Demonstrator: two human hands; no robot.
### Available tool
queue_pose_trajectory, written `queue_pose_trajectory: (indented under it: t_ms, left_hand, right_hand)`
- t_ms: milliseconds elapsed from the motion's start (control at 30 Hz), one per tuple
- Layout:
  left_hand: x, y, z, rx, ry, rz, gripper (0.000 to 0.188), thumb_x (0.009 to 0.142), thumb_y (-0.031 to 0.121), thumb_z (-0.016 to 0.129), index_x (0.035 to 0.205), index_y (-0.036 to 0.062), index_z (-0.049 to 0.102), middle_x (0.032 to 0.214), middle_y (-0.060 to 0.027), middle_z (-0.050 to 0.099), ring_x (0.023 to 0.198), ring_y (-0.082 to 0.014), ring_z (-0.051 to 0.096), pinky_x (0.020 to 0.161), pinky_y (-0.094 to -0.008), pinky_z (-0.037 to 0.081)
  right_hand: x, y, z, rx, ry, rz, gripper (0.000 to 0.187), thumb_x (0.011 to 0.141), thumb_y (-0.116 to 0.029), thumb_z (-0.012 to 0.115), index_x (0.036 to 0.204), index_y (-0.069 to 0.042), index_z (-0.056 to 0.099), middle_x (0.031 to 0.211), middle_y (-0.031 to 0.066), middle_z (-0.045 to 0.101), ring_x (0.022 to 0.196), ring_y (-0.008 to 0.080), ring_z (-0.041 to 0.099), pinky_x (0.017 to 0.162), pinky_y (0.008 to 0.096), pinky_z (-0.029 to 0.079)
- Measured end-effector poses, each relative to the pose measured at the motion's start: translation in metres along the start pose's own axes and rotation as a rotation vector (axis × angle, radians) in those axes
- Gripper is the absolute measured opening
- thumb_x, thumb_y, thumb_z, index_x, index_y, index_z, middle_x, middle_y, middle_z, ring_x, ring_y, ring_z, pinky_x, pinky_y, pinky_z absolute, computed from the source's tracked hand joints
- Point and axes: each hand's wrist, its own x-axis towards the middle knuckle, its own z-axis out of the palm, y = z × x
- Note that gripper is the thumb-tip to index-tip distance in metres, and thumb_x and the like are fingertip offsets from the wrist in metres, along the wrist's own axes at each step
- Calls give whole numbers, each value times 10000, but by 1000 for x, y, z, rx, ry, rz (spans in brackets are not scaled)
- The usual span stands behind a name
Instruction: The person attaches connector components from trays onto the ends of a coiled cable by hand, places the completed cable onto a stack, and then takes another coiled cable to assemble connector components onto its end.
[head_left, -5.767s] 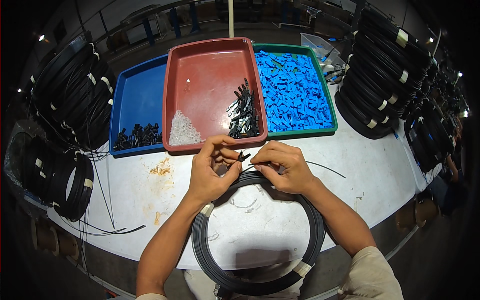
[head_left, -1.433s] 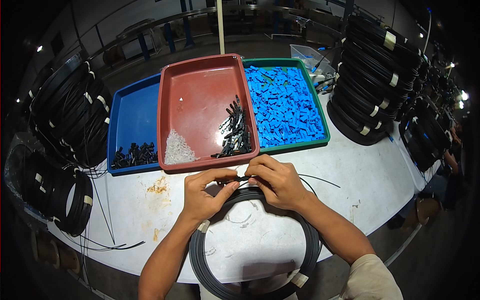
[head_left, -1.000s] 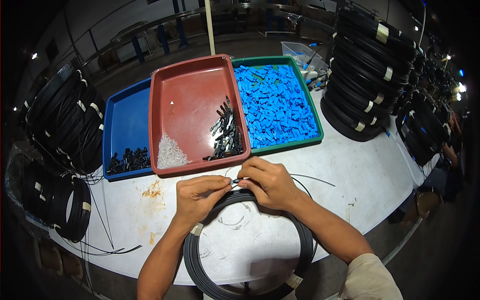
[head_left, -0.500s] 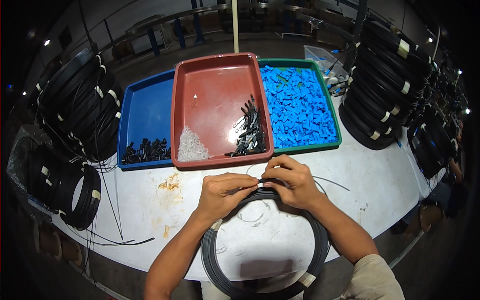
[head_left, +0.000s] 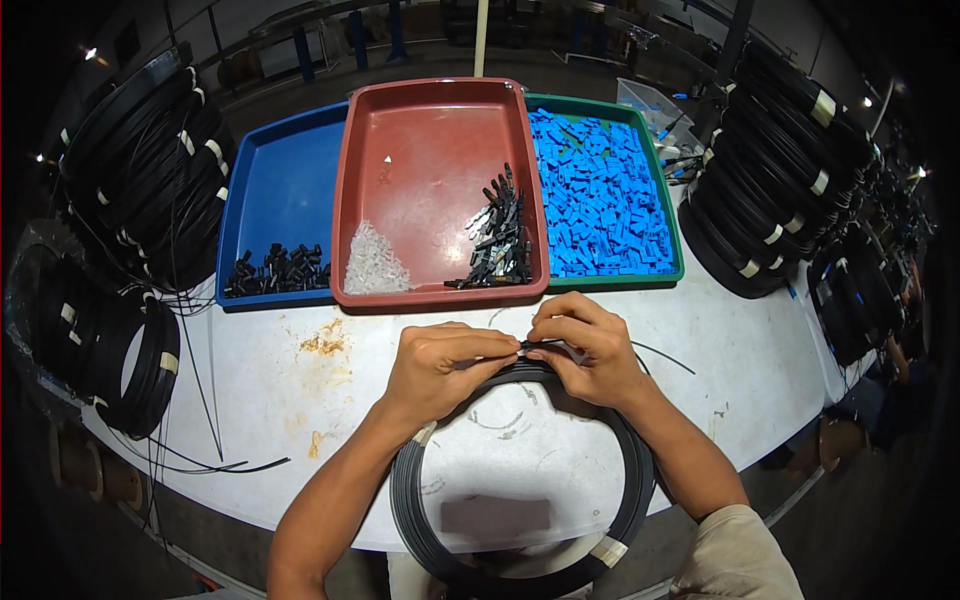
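Note:
My left hand [head_left: 438,368] and my right hand [head_left: 594,352] meet above the far side of a coil of black cable [head_left: 408,490]. Fingertips of both are closed in a pinch on a small black connector part [head_left: 527,346], mostly covered by the fingers. The coil, bound with pale tape [head_left: 608,549], lies on the white table and hangs past its near edge. Beside my right wrist, a loose cable end [head_left: 668,358] sticks out to the right.
Beyond my hands, a red tray [head_left: 430,92] holds clear sleeves and black parts. It overlaps a blue tray [head_left: 285,150] with black pieces and a green tray [head_left: 672,255] full of blue clips. Stacked cable coils [head_left: 150,170] stand left, more coils [head_left: 780,170] right.
The view has shifted slightly, so trays and table sit a little higher and farther left in the picture. Both hands keep their pinch on the small part, with only slight finger movement.

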Motion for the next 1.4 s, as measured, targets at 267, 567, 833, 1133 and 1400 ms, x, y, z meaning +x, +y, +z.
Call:
queue_pose_trajectory:
  t_ms: [267,567,833,1133,1400]
  left_hand:
    - [-2,-5,-1,48,-26,91,199,749,1,790,944,39,802,931,-110,779,794,-219,755,726,-299,584]
    - [0,-1,-2,144,-46,169,192,738,5,798,923,54,806,943,-92,781,806,-217,753,705,-296,589]
    - [0,-1,-1,108,-34,136,195,739,3,806,927,54,805,929,-95,781,797,-212,752,719,-298,587]
    - [-2,-6,0,108,5,133,201,735,2,810,926,63,807,918,-83,783,803,-205,751,751,-298,563]
    - [-1,-4,-1,135,-4,155,199,736,11,816,927,65,807,917,-88,783,805,-202,751,741,-295,554]
  right_hand:
    - [1,-2,1,26,13,-18,204,731,-49,800,913,-39,709,983,96,657,724,230,675,605,320,530]
    - [-3,2,-1,-26,-8,-39,200,728,-72,807,896,-61,698,1012,68,646,660,201,643,555,318,506]
    - [-1,3,1,-3,48,-72,191,736,-80,816,899,-64,718,989,59,652,639,194,639,536,320,491]
    - [1,-2,3,-26,85,-78,208,728,-64,808,912,-69,711,1021,47,645,611,172,626,513,312,477]
    - [-2,-1,-1,-24,23,-73,276,719,-44,807,977,-56,709,1046,85,640,707,202,656,596,307,515]
